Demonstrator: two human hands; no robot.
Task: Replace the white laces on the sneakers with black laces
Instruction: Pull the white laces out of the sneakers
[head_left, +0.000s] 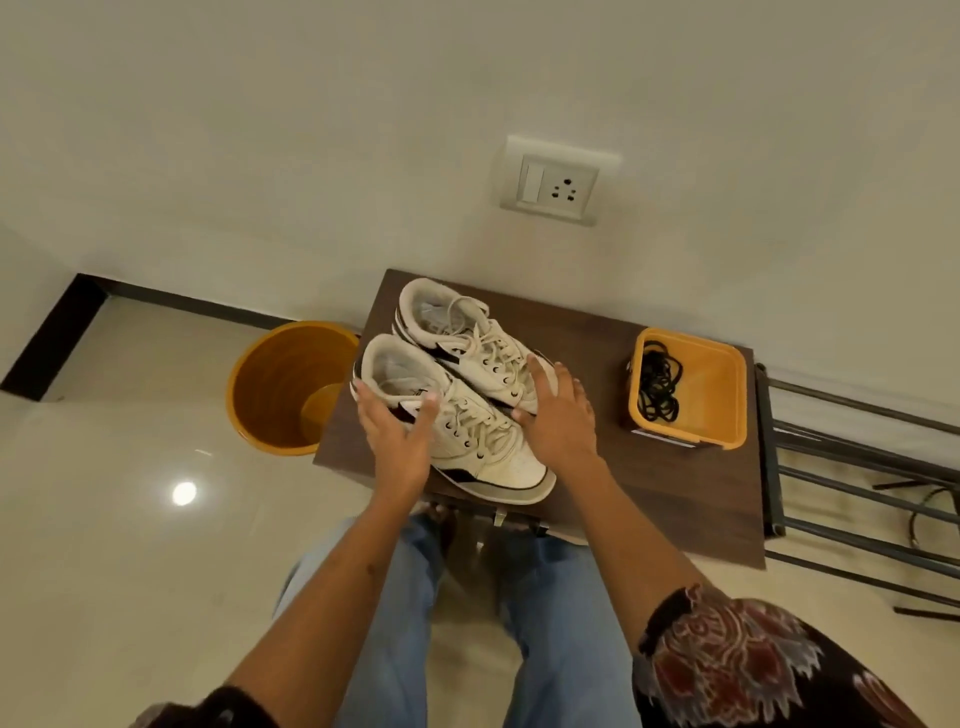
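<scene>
Two white sneakers with black trim and white laces stand side by side on a small dark wooden table (649, 499). The near sneaker (483, 441) has my left hand (395, 436) against its left side, fingers straight and spread. My right hand (558, 410) lies with straight fingers over the toe of the far sneaker (467, 338), just right of the near one. Black laces (658, 384) lie coiled in an orange square tub (727, 410) at the table's right end, apart from both hands.
An orange round bucket (270, 395) stands on the tiled floor left of the table. A metal rack (857, 499) sits to the right. The wall behind carries a switch and socket plate (553, 184). My legs in jeans are below the table's front edge.
</scene>
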